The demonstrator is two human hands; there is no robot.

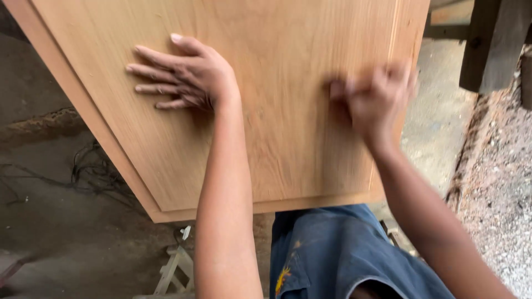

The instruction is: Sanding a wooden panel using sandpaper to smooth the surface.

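Observation:
A large light-brown wooden panel (288, 138) with a stepped border fills the upper middle of the head view. My left hand (183, 75) lies flat on its surface at the upper left, fingers spread and pointing left. My right hand (374, 99) is on the panel near its right edge, blurred by motion, with the fingers curled. Whether it holds something small against the wood cannot be told from the blur.
Blue trousers (332, 254) on my leg show below the panel. Dark cables (94, 171) lie on the concrete floor at left. A white frame (174, 268) stands on the floor below. Dark timber (490, 44) is at upper right, gravel ground (499, 188) beside it.

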